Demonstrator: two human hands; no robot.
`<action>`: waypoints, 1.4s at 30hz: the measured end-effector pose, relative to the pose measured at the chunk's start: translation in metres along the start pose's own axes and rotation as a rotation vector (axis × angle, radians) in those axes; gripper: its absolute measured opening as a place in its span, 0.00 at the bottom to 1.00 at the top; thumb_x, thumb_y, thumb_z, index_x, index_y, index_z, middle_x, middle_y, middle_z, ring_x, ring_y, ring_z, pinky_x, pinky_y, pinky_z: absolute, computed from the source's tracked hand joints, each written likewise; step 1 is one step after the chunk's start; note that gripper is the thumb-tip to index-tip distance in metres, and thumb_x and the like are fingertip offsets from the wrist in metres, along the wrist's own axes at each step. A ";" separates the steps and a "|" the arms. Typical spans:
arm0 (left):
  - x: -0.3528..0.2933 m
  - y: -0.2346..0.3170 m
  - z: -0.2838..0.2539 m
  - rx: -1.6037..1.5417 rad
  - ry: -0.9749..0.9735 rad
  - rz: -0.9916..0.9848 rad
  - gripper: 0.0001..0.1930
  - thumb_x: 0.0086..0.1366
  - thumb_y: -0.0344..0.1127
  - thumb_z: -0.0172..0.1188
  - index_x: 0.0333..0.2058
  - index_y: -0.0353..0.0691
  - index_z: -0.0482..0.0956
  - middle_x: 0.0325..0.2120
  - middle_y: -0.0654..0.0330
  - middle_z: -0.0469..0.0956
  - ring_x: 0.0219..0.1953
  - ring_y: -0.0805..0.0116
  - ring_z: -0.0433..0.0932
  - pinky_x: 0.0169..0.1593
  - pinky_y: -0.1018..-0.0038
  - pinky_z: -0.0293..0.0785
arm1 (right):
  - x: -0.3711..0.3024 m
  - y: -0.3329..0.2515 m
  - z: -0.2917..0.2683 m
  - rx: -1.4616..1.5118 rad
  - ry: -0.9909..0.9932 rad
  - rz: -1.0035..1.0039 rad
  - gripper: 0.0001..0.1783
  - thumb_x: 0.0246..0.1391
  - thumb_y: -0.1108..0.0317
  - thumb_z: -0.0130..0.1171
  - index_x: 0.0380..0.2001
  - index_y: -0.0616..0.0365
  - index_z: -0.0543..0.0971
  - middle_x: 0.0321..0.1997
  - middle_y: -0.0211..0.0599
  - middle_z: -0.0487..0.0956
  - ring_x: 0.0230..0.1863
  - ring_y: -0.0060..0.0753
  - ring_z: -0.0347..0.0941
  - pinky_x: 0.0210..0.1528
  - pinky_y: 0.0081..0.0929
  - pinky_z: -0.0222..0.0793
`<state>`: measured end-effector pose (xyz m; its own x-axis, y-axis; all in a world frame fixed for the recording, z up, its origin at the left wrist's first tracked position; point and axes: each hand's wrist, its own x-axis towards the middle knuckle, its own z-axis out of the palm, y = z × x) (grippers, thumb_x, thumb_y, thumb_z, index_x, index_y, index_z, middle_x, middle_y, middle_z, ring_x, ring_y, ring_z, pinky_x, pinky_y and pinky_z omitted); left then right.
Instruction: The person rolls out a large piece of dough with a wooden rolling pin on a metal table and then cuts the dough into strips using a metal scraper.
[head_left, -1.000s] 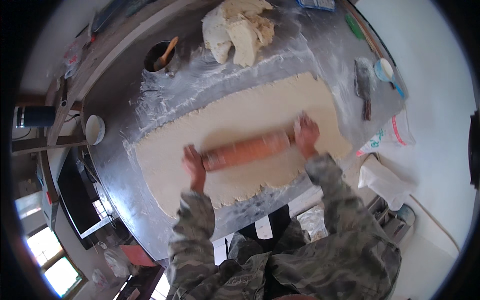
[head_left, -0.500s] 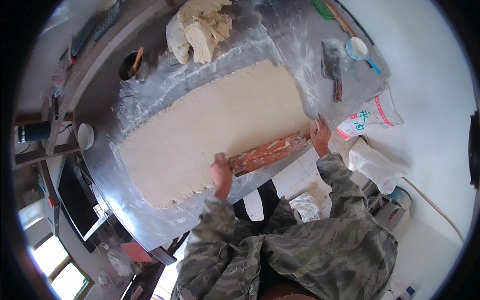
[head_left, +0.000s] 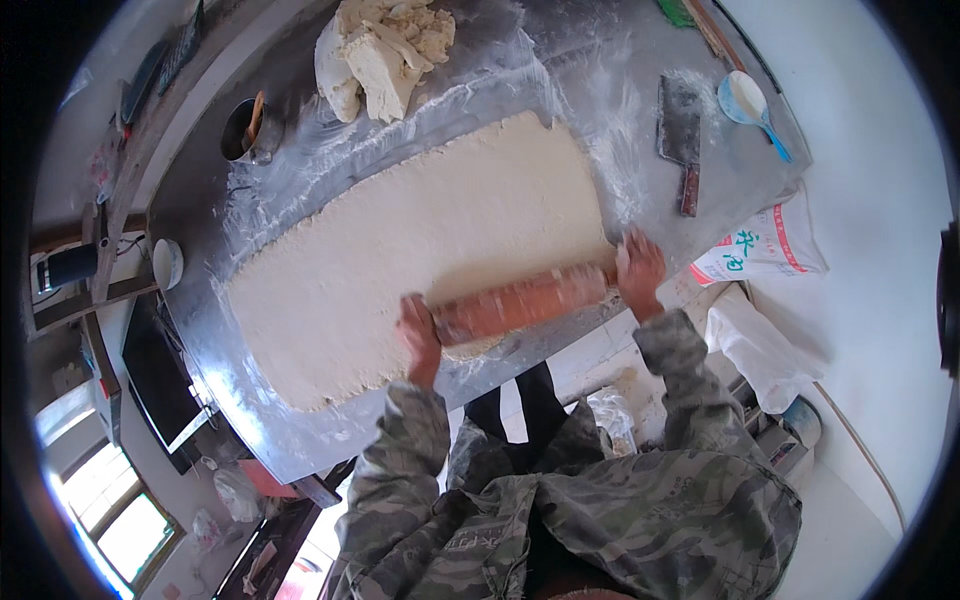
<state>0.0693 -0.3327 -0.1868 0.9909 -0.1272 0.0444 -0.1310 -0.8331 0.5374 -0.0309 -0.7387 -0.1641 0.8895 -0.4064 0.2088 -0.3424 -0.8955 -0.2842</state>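
A large flat sheet of dough (head_left: 400,245) covers the middle of the metal table. Across its near edge lies a thick wooden rolling pin (head_left: 520,304), reddish brown, flour-streaked and slightly blurred. My left hand (head_left: 417,328) is closed around the pin's left handle. At the other end, my right hand (head_left: 640,268) grips the right handle, close to the sheet's near right corner. Both handles are mostly hidden by my fingers. Beyond the sheet rests a rough lump of dough (head_left: 382,60).
A metal cup (head_left: 250,135) with a wooden handle in it and a white bowl (head_left: 168,264) stand left. At right lie a cleaver (head_left: 680,135) and a blue-handled scoop (head_left: 742,98) of flour. A printed white sack (head_left: 770,240) sits beyond the table's right edge.
The rolling pin has moved left and slightly away from me over the dough's near edge, both hands still on it. My left hand has shifted left. The whole view has turned slightly.
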 end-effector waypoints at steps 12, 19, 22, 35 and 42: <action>0.030 0.014 0.001 0.025 0.022 0.052 0.09 0.71 0.38 0.44 0.37 0.45 0.74 0.27 0.49 0.76 0.28 0.44 0.77 0.29 0.52 0.70 | 0.032 0.000 0.004 -0.068 -0.102 -0.002 0.22 0.61 0.61 0.49 0.51 0.65 0.77 0.56 0.51 0.75 0.56 0.55 0.70 0.59 0.47 0.62; -0.046 0.004 0.001 -0.059 -0.117 -0.031 0.08 0.69 0.35 0.47 0.39 0.44 0.75 0.34 0.52 0.78 0.33 0.45 0.79 0.34 0.52 0.72 | -0.042 0.017 -0.016 -0.091 -0.018 -0.064 0.20 0.61 0.59 0.49 0.47 0.61 0.79 0.58 0.48 0.76 0.52 0.54 0.73 0.56 0.47 0.65; 0.034 0.011 0.006 -0.059 -0.039 -0.149 0.09 0.69 0.36 0.47 0.39 0.45 0.77 0.31 0.50 0.80 0.31 0.41 0.78 0.33 0.52 0.72 | 0.032 0.013 0.020 -0.059 -0.049 0.030 0.21 0.61 0.58 0.49 0.48 0.61 0.78 0.58 0.48 0.75 0.53 0.54 0.74 0.54 0.47 0.68; 0.201 0.033 0.030 0.069 0.170 -0.216 0.14 0.71 0.44 0.42 0.38 0.48 0.78 0.36 0.51 0.80 0.32 0.43 0.79 0.34 0.51 0.73 | 0.205 -0.006 0.069 -0.023 0.150 0.186 0.17 0.57 0.57 0.54 0.42 0.55 0.81 0.46 0.43 0.81 0.42 0.50 0.78 0.43 0.45 0.73; 0.079 0.029 0.031 -0.152 0.051 -0.049 0.13 0.72 0.42 0.45 0.41 0.44 0.77 0.31 0.47 0.79 0.32 0.43 0.79 0.33 0.53 0.72 | 0.109 0.044 0.037 0.074 -0.009 0.144 0.12 0.55 0.62 0.56 0.38 0.55 0.82 0.40 0.42 0.81 0.40 0.50 0.78 0.41 0.45 0.73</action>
<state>0.1432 -0.3834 -0.1938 0.9968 -0.0577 0.0550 -0.0797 -0.7459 0.6613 0.0624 -0.8155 -0.1886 0.8356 -0.5277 0.1525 -0.4438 -0.8122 -0.3787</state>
